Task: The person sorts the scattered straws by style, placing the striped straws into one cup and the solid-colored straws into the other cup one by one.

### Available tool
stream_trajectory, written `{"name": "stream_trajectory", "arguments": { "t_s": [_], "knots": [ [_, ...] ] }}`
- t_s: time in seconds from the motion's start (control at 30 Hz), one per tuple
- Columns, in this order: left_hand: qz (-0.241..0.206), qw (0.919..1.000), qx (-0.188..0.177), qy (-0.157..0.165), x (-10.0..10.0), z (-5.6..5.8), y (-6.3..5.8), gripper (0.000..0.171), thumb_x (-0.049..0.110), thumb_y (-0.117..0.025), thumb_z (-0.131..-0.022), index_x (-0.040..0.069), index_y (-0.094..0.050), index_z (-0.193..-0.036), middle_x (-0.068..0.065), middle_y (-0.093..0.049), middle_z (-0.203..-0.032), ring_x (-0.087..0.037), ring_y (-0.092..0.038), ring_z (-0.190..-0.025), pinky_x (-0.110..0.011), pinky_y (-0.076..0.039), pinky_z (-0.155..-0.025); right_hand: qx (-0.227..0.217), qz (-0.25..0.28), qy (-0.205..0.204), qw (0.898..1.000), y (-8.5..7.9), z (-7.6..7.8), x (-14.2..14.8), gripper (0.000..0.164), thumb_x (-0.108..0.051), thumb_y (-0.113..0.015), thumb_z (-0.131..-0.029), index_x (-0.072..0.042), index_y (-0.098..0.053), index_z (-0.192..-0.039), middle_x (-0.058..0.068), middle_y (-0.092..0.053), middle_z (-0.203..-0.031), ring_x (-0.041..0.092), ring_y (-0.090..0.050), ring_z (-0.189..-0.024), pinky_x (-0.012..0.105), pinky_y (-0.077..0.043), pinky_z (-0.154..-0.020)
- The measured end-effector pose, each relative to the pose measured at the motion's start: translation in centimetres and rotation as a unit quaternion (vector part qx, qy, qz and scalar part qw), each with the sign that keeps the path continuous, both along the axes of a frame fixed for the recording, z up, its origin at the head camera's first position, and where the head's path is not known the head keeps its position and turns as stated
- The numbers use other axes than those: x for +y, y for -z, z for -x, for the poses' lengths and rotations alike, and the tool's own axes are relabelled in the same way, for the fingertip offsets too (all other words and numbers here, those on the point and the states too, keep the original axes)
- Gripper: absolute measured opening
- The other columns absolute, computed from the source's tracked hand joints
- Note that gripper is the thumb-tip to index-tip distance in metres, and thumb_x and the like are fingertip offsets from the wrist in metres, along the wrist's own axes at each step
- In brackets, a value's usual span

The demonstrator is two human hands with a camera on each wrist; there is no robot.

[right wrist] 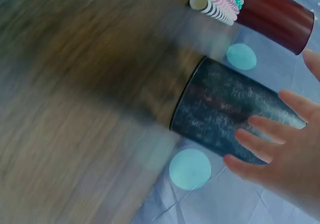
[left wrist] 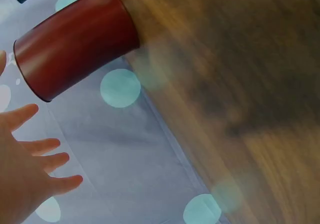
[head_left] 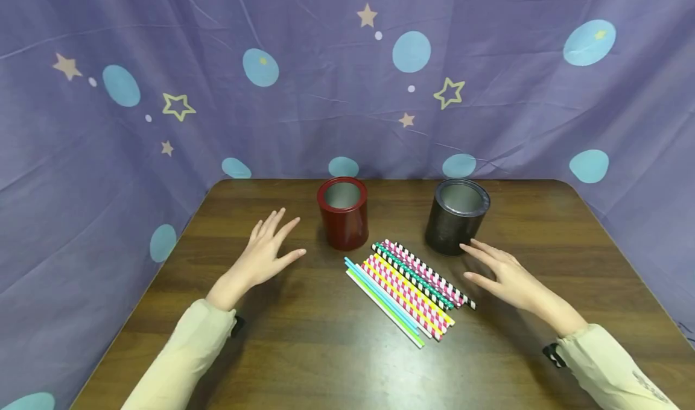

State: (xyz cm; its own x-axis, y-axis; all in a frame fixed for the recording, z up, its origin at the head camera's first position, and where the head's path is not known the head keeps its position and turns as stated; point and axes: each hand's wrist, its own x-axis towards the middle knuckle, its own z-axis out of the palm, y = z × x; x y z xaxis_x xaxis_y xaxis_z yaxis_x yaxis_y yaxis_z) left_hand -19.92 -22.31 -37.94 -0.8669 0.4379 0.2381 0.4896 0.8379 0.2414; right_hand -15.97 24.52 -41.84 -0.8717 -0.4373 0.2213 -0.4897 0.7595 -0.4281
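Observation:
Both hands hover over a wooden table with fingers spread and hold nothing. My left hand (head_left: 263, 256) is left of a dark red cylindrical holder (head_left: 345, 224). My right hand (head_left: 507, 280) is right of the straws, its fingertips overlapping the lower edge of a black cylindrical holder (head_left: 453, 226) in the head view. Between the hands lie paper straws in a slanted row: plain blue, green and white straws (head_left: 385, 304), pink-and-yellow patterned straws (head_left: 407, 295), and black-, green- and pink-striped straws (head_left: 426, 274). Both holders stand upright, open at the top, with no straws showing inside.
The brown table (head_left: 326, 362) reaches back to a purple curtain (head_left: 326, 96) with stars and blue dots, which hangs behind and along both sides. Each holder stands near the table's back edge.

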Motion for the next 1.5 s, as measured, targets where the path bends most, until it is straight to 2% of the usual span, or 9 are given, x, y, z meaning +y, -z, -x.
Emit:
{"name": "stream_trajectory", "arguments": {
  "t_s": [0.23, 0.47, 0.67, 0.87, 1.1, 1.23, 1.3, 1.43, 1.5],
  "knots": [
    [-0.046, 0.9986, 0.024, 0.005, 0.7, 1.0, -0.9, 0.059, 0.038, -0.058, -0.084, 0.007, -0.04, -0.131, -0.019, -0.028, -0.139, -0.037, -0.023, -0.127, -0.054, -0.016, -0.102, -0.047, 0.046, -0.014, 0.998, 0.0, 0.6, -0.9, 0.05, -0.034, -0.055, -0.087, -0.014, -0.042, -0.131, 0.016, -0.042, -0.131, 0.036, -0.037, -0.12, 0.054, -0.032, -0.093],
    [-0.122, 0.9919, 0.033, 0.01, 1.4, 1.9, -1.3, 0.051, 0.028, -0.061, -0.084, 0.005, -0.045, -0.127, -0.019, -0.038, -0.131, -0.037, -0.037, -0.118, -0.055, -0.028, -0.096, -0.066, 0.088, -0.023, 0.994, 0.7, 1.9, -1.6, 0.04, -0.03, -0.056, -0.087, -0.012, -0.052, -0.123, 0.008, -0.055, -0.12, 0.027, -0.052, -0.107, 0.045, -0.042, -0.088],
    [-0.172, 0.9843, 0.038, 0.014, 2.0, 3.0, -1.3, 0.044, 0.022, -0.06, -0.085, 0.003, -0.049, -0.122, -0.017, -0.044, -0.126, -0.033, -0.043, -0.114, -0.048, -0.036, -0.093, -0.111, 0.134, -0.049, 0.983, 0.6, 2.7, -2.5, 0.036, -0.02, -0.057, -0.087, -0.003, -0.054, -0.118, 0.014, -0.057, -0.115, 0.028, -0.057, -0.099, 0.041, -0.046, -0.083],
    [-0.22, 0.9736, 0.06, 0.012, 2.7, 4.0, -1.3, 0.037, 0.016, -0.062, -0.083, 0.001, -0.054, -0.116, -0.017, -0.051, -0.118, -0.029, -0.047, -0.111, -0.042, -0.037, -0.094, -0.153, 0.146, -0.062, 0.975, 1.3, 3.7, -3.1, 0.034, -0.015, -0.057, -0.086, 0.003, -0.054, -0.115, 0.019, -0.058, -0.111, 0.026, -0.058, -0.094, 0.032, -0.049, -0.079],
    [-0.295, 0.9534, 0.063, 0.01, 3.6, 4.8, -1.0, 0.031, 0.011, -0.064, -0.081, 0.0, -0.059, -0.109, -0.015, -0.057, -0.107, -0.032, -0.053, -0.1, -0.042, -0.041, -0.088, -0.167, 0.14, -0.081, 0.973, 2.4, 4.5, -3.5, 0.032, -0.012, -0.057, -0.085, 0.006, -0.055, -0.112, 0.02, -0.061, -0.104, 0.027, -0.06, -0.091, 0.029, -0.05, -0.075],
    [-0.338, 0.9401, 0.046, 0.009, 4.1, 5.2, -0.7, 0.03, 0.009, -0.065, -0.079, -0.003, -0.059, -0.107, -0.017, -0.057, -0.107, -0.035, -0.054, -0.099, -0.042, -0.042, -0.088, -0.166, 0.132, -0.08, 0.974, 2.6, 4.6, -3.7, 0.031, -0.009, -0.059, -0.084, 0.006, -0.056, -0.11, 0.019, -0.062, -0.101, 0.025, -0.061, -0.088, 0.028, -0.05, -0.074],
    [-0.368, 0.9294, 0.024, 0.005, 4.4, 5.3, -0.6, 0.031, 0.007, -0.065, -0.08, -0.005, -0.058, -0.108, -0.019, -0.056, -0.109, -0.036, -0.053, -0.101, -0.041, -0.042, -0.09, -0.165, 0.129, -0.076, 0.975, 2.7, 4.7, -3.8, 0.03, -0.008, -0.059, -0.083, 0.006, -0.057, -0.109, 0.018, -0.062, -0.099, 0.025, -0.061, -0.086, 0.029, -0.05, -0.073],
    [-0.433, 0.9011, -0.024, 0.01, 5.2, 5.0, -1.2, 0.033, 0.001, -0.062, -0.08, -0.013, -0.054, -0.109, -0.026, -0.05, -0.114, -0.041, -0.049, -0.105, -0.047, -0.04, -0.092, -0.169, 0.119, -0.064, 0.976, 3.0, 4.8, -4.0, 0.028, -0.005, -0.06, -0.082, 0.004, -0.058, -0.108, 0.017, -0.063, -0.098, 0.024, -0.061, -0.085, 0.031, -0.051, -0.071],
    [-0.447, 0.8934, -0.039, 0.012, 5.7, 4.6, -1.5, 0.033, -0.001, -0.061, -0.08, -0.015, -0.052, -0.109, -0.028, -0.047, -0.116, -0.041, -0.047, -0.107, -0.049, -0.038, -0.092, -0.172, 0.114, -0.06, 0.977, 3.1, 4.9, -4.0, 0.027, -0.005, -0.06, -0.082, 0.004, -0.059, -0.108, 0.017, -0.063, -0.098, 0.024, -0.06, -0.085, 0.032, -0.051, -0.071]
  ]
}}
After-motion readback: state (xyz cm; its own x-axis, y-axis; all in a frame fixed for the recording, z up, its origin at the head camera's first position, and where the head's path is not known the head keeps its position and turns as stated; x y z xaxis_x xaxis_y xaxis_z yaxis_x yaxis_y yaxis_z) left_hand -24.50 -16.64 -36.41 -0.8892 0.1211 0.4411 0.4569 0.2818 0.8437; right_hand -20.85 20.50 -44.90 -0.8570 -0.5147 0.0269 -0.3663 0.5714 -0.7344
